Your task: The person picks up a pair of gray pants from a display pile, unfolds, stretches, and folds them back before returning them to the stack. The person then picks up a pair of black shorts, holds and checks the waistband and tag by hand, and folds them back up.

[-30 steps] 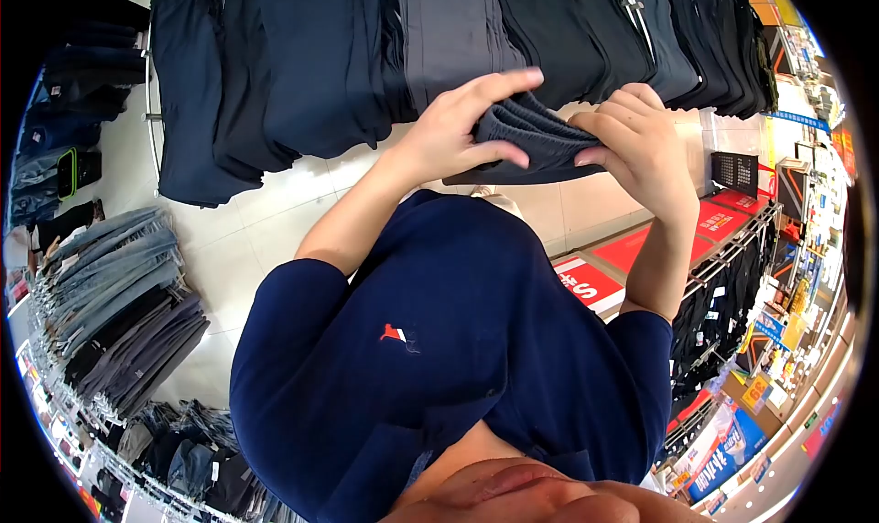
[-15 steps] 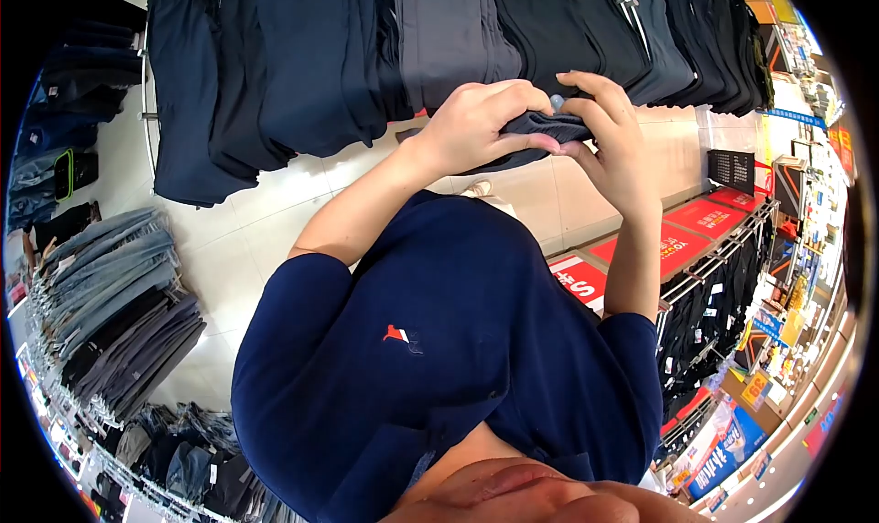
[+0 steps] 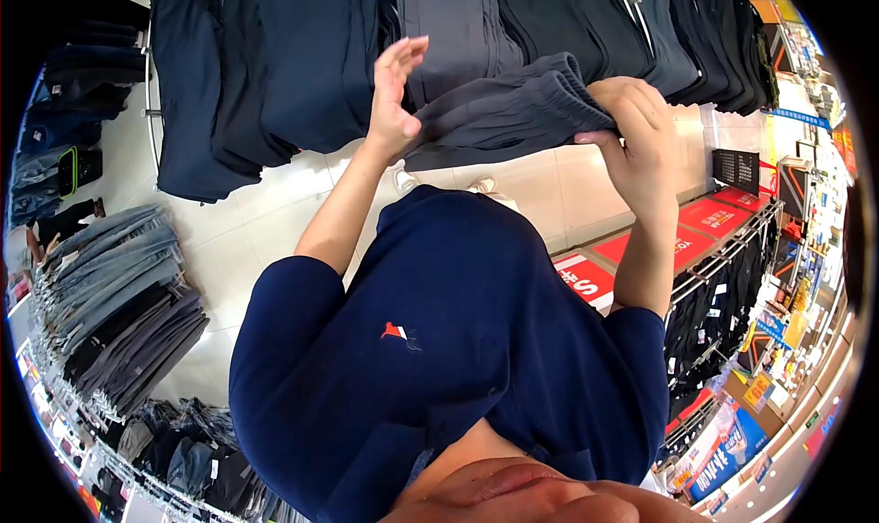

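Observation:
Dark grey trousers [image 3: 499, 111] stretch sideways in front of me, bunched into folds, with a ribbed elastic edge at their right end. That elastic end is gripped in my right hand [image 3: 634, 129], thumb below and fingers over the top. At the other end, my left hand [image 3: 396, 102] is raised with its fingers stretched out and apart, beside the cloth. I cannot tell whether its palm touches the fabric. Behind both hands hangs a row of dark trousers [image 3: 316, 65], navy, grey and black.
At the left stand racks of folded jeans [image 3: 110, 257] and dark grey trousers [image 3: 142, 349]. A low rack topped with red sign boards [image 3: 673, 244] runs along my right. A black basket [image 3: 735, 169] stands beyond it. Pale floor tiles [image 3: 275, 213] lie below.
My left hand has let go and moved left, its fingers opening. The trousers' elastic end now shows spread out, while my right hand has shifted slightly right and down.

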Demonstrator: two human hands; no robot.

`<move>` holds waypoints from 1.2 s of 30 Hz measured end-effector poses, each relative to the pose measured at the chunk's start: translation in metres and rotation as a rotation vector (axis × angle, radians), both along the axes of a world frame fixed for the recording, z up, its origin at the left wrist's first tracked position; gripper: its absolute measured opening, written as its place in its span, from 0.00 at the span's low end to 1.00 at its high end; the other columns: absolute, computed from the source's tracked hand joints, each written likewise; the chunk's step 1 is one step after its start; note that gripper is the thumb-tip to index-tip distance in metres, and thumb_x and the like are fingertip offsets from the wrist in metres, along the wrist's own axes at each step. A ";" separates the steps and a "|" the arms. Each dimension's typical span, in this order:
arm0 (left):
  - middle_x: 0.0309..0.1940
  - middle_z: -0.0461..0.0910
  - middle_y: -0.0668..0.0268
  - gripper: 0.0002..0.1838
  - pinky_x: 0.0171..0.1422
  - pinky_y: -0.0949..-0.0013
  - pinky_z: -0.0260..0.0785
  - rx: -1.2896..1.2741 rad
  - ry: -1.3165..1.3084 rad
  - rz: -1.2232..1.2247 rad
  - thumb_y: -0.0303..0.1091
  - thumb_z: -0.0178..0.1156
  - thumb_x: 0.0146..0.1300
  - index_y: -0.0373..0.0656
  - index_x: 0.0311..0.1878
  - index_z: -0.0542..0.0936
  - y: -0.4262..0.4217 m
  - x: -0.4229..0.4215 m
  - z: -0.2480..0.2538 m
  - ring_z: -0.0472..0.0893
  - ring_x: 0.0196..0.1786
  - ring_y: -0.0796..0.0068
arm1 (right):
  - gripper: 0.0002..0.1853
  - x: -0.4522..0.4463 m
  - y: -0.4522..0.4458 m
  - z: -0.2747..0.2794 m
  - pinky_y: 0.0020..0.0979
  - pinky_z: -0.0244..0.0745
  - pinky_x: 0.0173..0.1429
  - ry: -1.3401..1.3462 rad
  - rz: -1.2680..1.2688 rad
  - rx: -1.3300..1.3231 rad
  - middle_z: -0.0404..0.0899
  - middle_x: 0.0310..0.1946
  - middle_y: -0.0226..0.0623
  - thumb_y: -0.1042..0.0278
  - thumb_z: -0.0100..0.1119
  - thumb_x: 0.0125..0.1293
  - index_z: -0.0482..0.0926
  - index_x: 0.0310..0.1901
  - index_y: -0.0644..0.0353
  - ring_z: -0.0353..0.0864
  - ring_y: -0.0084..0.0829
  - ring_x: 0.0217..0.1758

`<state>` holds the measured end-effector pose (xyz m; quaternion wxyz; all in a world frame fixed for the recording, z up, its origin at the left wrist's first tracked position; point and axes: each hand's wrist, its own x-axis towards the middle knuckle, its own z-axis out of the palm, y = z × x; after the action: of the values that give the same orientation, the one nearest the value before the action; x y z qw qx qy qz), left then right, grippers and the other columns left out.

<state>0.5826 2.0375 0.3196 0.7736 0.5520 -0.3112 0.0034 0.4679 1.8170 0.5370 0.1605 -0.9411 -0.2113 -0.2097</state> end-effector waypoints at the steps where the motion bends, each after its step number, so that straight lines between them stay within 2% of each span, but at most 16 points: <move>1: 0.66 0.64 0.53 0.70 0.74 0.56 0.52 0.062 0.062 -0.033 0.81 0.60 0.31 0.38 0.71 0.52 0.004 -0.003 -0.022 0.64 0.69 0.59 | 0.17 0.000 0.000 0.004 0.37 0.70 0.44 -0.002 0.001 0.000 0.80 0.34 0.34 0.67 0.69 0.42 0.76 0.34 0.64 0.78 0.39 0.39; 2: 0.67 0.64 0.53 0.70 0.73 0.56 0.53 0.131 0.071 -0.097 0.81 0.61 0.31 0.38 0.71 0.52 0.007 -0.009 -0.037 0.64 0.70 0.58 | 0.17 0.001 0.001 0.008 0.36 0.70 0.43 -0.016 -0.006 -0.014 0.80 0.35 0.35 0.67 0.69 0.41 0.76 0.34 0.64 0.77 0.39 0.39; 5: 0.66 0.66 0.59 0.64 0.73 0.55 0.54 0.347 0.083 -0.216 0.59 0.77 0.37 0.44 0.73 0.51 0.009 -0.031 -0.070 0.64 0.70 0.62 | 0.18 0.000 0.000 0.015 0.35 0.70 0.40 -0.023 -0.012 -0.029 0.79 0.36 0.35 0.66 0.69 0.40 0.77 0.34 0.64 0.76 0.38 0.38; 6: 0.66 0.66 0.60 0.60 0.73 0.57 0.54 0.414 0.122 -0.256 0.39 0.80 0.40 0.47 0.74 0.51 0.004 -0.036 -0.071 0.65 0.70 0.64 | 0.18 0.000 0.002 0.018 0.35 0.70 0.40 -0.024 -0.014 -0.052 0.79 0.37 0.34 0.67 0.69 0.40 0.77 0.34 0.64 0.76 0.38 0.38; 7: 0.66 0.67 0.60 0.56 0.71 0.61 0.58 0.383 0.177 -0.303 0.28 0.78 0.42 0.47 0.73 0.54 -0.001 -0.042 -0.073 0.66 0.69 0.64 | 0.18 -0.002 0.003 0.021 0.35 0.70 0.40 -0.022 -0.016 -0.075 0.79 0.37 0.34 0.67 0.68 0.39 0.77 0.34 0.64 0.76 0.37 0.38; 9: 0.62 0.71 0.60 0.47 0.66 0.66 0.64 0.453 0.145 -0.245 0.24 0.75 0.44 0.46 0.70 0.63 -0.011 -0.046 -0.074 0.71 0.64 0.64 | 0.18 -0.002 0.005 0.025 0.35 0.70 0.40 -0.012 0.000 -0.098 0.79 0.36 0.34 0.67 0.68 0.39 0.78 0.34 0.64 0.75 0.37 0.37; 10: 0.62 0.71 0.60 0.47 0.66 0.66 0.64 0.449 0.152 -0.241 0.24 0.75 0.44 0.46 0.70 0.63 -0.015 -0.047 -0.076 0.71 0.64 0.64 | 0.18 -0.003 0.005 0.027 0.35 0.70 0.39 -0.007 0.008 -0.117 0.79 0.36 0.34 0.67 0.68 0.39 0.78 0.34 0.64 0.75 0.37 0.37; 12: 0.54 0.77 0.60 0.33 0.59 0.68 0.70 0.463 0.141 -0.257 0.24 0.72 0.48 0.42 0.61 0.74 -0.022 -0.041 -0.084 0.77 0.57 0.62 | 0.18 -0.003 0.003 0.026 0.35 0.70 0.39 -0.002 0.013 -0.112 0.79 0.36 0.35 0.68 0.68 0.39 0.78 0.34 0.64 0.75 0.38 0.37; 13: 0.54 0.77 0.60 0.33 0.59 0.68 0.70 0.463 0.144 -0.252 0.24 0.72 0.48 0.42 0.61 0.74 -0.024 -0.038 -0.091 0.77 0.57 0.62 | 0.18 -0.002 0.002 0.026 0.35 0.70 0.39 -0.005 0.009 -0.105 0.79 0.35 0.35 0.68 0.68 0.39 0.78 0.34 0.64 0.75 0.38 0.36; 17: 0.42 0.82 0.56 0.15 0.49 0.63 0.72 0.525 0.020 -0.282 0.31 0.67 0.56 0.40 0.47 0.81 -0.034 -0.046 -0.126 0.81 0.44 0.56 | 0.18 -0.002 0.001 0.025 0.35 0.71 0.40 -0.010 -0.023 -0.086 0.79 0.35 0.36 0.68 0.69 0.38 0.77 0.34 0.65 0.75 0.39 0.36; 20: 0.24 0.81 0.59 0.06 0.41 0.66 0.71 0.736 0.154 -0.346 0.26 0.59 0.62 0.34 0.40 0.78 -0.033 -0.056 -0.136 0.81 0.31 0.68 | 0.18 -0.006 -0.004 0.025 0.36 0.70 0.40 0.009 -0.058 -0.084 0.79 0.35 0.36 0.70 0.69 0.39 0.77 0.35 0.65 0.75 0.40 0.36; 24: 0.26 0.80 0.58 0.04 0.41 0.66 0.71 0.662 0.151 -0.328 0.23 0.56 0.63 0.34 0.39 0.78 -0.021 -0.060 -0.153 0.82 0.33 0.65 | 0.16 -0.012 -0.023 0.024 0.37 0.70 0.43 0.034 -0.154 -0.151 0.79 0.38 0.39 0.77 0.68 0.41 0.77 0.36 0.66 0.76 0.41 0.39; 26: 0.35 0.81 0.51 0.08 0.45 0.57 0.71 0.657 0.218 -0.303 0.23 0.55 0.61 0.37 0.42 0.79 -0.006 -0.061 -0.127 0.79 0.40 0.49 | 0.16 -0.020 -0.041 0.022 0.37 0.71 0.44 0.021 -0.208 -0.128 0.79 0.38 0.40 0.78 0.67 0.42 0.77 0.36 0.67 0.76 0.42 0.40; 29: 0.34 0.79 0.50 0.06 0.42 0.56 0.70 0.674 -0.043 -0.214 0.23 0.55 0.61 0.36 0.40 0.79 0.007 -0.063 -0.118 0.78 0.39 0.48 | 0.15 -0.031 -0.059 0.018 0.34 0.71 0.47 0.014 -0.300 -0.063 0.79 0.39 0.42 0.82 0.66 0.45 0.77 0.37 0.69 0.77 0.42 0.41; 32: 0.32 0.79 0.48 0.04 0.41 0.54 0.69 0.797 0.039 -0.329 0.25 0.56 0.61 0.36 0.38 0.78 0.009 -0.064 -0.110 0.78 0.38 0.47 | 0.15 -0.030 -0.058 0.023 0.33 0.72 0.48 0.002 -0.329 -0.057 0.79 0.39 0.43 0.82 0.65 0.45 0.77 0.38 0.69 0.78 0.42 0.42; 36: 0.29 0.78 0.46 0.06 0.41 0.53 0.68 0.714 -0.073 -0.271 0.29 0.56 0.65 0.34 0.38 0.77 0.002 -0.062 -0.107 0.77 0.37 0.43 | 0.16 -0.009 -0.057 0.046 0.34 0.72 0.51 -0.060 -0.305 -0.124 0.79 0.41 0.45 0.84 0.64 0.47 0.77 0.41 0.69 0.78 0.44 0.45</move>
<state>0.5207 2.0400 0.2127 0.5146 0.7400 -0.3902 -0.1878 0.4586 1.7598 0.5827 0.0623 -0.9636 -0.0831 -0.2463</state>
